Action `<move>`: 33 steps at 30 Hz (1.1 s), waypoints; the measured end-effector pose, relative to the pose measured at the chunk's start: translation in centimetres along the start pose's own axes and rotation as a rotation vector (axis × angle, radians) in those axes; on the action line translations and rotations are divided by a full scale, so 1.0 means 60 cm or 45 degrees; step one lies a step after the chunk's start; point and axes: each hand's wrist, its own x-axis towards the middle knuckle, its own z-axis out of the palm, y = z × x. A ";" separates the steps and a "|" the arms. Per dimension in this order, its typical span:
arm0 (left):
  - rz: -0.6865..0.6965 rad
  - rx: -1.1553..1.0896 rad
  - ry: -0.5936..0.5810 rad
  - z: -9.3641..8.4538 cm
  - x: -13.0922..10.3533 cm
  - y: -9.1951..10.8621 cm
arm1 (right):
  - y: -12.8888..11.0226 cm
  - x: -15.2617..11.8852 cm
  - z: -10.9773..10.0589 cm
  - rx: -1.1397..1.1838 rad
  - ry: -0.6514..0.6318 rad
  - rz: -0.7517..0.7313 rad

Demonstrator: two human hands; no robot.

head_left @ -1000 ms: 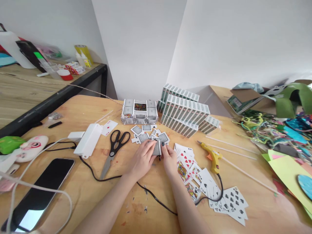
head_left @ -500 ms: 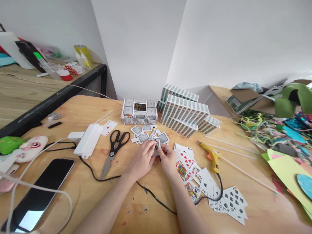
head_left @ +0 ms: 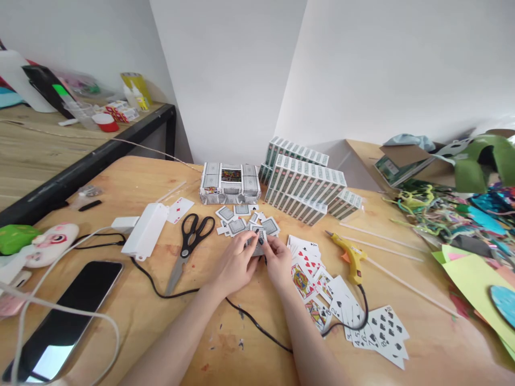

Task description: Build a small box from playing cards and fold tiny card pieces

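Both hands on one small piece: card, patterned back up, in front of the torn-looking heap of loose cards, mid-table. Left hand: fingers nearly closed on its left side. Right hand: fingers pinched on the right edge, thumb on top. Undersides hidden; can't tell if it's one layer or several. Two-sided grip looks meant for steadiness and fine control.

Scissors lie left of the left hand, handles away, blades toward the person. Glue gun is on its side at right, nozzle pointing away, probably so the tip stays clear of skin. Black cable passes under both forearms; could snag. Face-up cards are fanned, likely so the values read. Card-covered box sits behind the heap, likely parked there for working room.
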 end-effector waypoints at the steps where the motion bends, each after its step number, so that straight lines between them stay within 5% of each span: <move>1: -0.016 -0.007 0.009 0.002 -0.001 0.000 | 0.000 0.000 0.000 0.001 0.009 -0.003; 10: -0.062 -0.110 0.089 0.003 0.000 -0.009 | -0.007 -0.004 0.003 0.095 -0.012 0.016; 33: 0.131 0.235 0.233 -0.001 -0.001 0.004 | 0.001 -0.003 -0.007 0.246 -0.033 0.052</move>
